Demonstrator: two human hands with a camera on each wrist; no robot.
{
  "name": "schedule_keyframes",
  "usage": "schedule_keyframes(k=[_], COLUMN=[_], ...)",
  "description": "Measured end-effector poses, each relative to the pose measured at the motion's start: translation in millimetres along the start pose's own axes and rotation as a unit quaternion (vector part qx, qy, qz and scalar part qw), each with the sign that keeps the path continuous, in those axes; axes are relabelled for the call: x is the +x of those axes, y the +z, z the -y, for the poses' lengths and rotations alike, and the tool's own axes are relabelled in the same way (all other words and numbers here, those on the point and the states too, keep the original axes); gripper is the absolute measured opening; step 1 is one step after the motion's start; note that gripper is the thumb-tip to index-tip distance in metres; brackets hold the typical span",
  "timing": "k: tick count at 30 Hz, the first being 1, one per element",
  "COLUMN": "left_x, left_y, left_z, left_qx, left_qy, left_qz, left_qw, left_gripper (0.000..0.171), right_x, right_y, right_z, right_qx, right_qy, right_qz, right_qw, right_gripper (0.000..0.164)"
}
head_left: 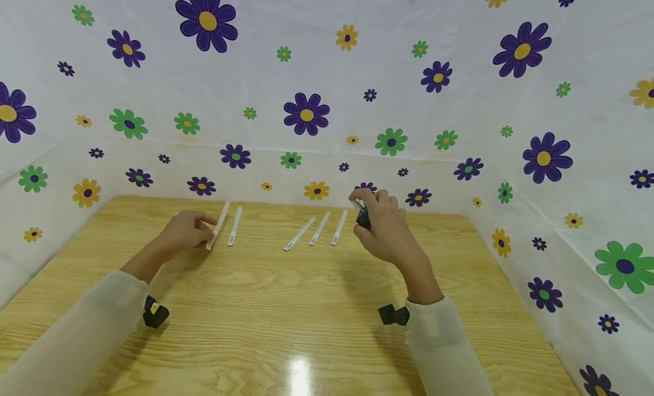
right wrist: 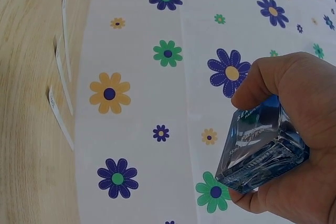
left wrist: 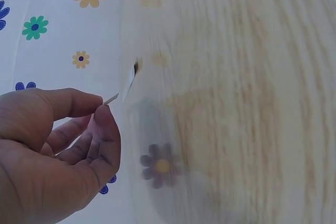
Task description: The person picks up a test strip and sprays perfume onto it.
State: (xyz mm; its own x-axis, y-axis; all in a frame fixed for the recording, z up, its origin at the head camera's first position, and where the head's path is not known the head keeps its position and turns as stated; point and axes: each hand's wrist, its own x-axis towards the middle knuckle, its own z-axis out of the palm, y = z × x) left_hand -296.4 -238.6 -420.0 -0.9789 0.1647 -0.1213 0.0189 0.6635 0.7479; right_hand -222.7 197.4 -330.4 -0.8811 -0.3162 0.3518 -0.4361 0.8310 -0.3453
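Note:
Between thumb and forefinger, my left hand (head_left: 184, 231) pinches the near end of a white paper perfume test strip (head_left: 220, 221); its edge (left wrist: 111, 99) shows in the left wrist view. Just right of it, another test strip (head_left: 235, 226) lies on the table. My right hand (head_left: 386, 228) grips a blue glass perfume bottle (right wrist: 257, 145) above the table, forefinger over its top end and thumb on the opposite side. In the right wrist view the bottle is tilted and partly hidden by the palm. Nearest to that hand lies a test strip (head_left: 339, 227).
Two more test strips, a slanted one (head_left: 298, 234) and its neighbour (head_left: 319, 228), lie mid-table. The wooden table (head_left: 265, 311) ends at a white flowered cloth (head_left: 245, 78) behind and at both sides. Black wrist devices (head_left: 155, 314) hang below both sleeves.

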Motion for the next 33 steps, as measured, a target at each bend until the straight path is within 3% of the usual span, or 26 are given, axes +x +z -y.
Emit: schedule_keyframes(k=[11,19,26,33], left_x=[-5.7,-7.6,-9.9,-14.4], left_y=[2.4,12.8,24.6,39.0], left_z=[-19.8,-34.2,-56.0,-82.6], left_qx=[-0.045,-0.056,-0.082,-0.078], left_qy=[0.013,0.046,0.067,0.083], left_qz=[0.012,0.024,0.043,0.056], left_qw=[0.9988,0.9971,0.9935,0.9919], left_gripper=[0.042,0.042,0.038,0.034], right_x=[0.1,-0.1,0.2,0.5], right_y=[0.4,0.4,0.9,2.2], right_z=[0.4,1.4,1.6,2.5], right_qx=[0.003,0.004,0.0,0.002], right_qy=[0.001,0.0,-0.003,-0.004], right_qz=[-0.001,0.0,-0.005,-0.002], right_qw=[1.0,1.0,1.0,1.0], right_gripper=[0.053,0.053,0.053,0.053])
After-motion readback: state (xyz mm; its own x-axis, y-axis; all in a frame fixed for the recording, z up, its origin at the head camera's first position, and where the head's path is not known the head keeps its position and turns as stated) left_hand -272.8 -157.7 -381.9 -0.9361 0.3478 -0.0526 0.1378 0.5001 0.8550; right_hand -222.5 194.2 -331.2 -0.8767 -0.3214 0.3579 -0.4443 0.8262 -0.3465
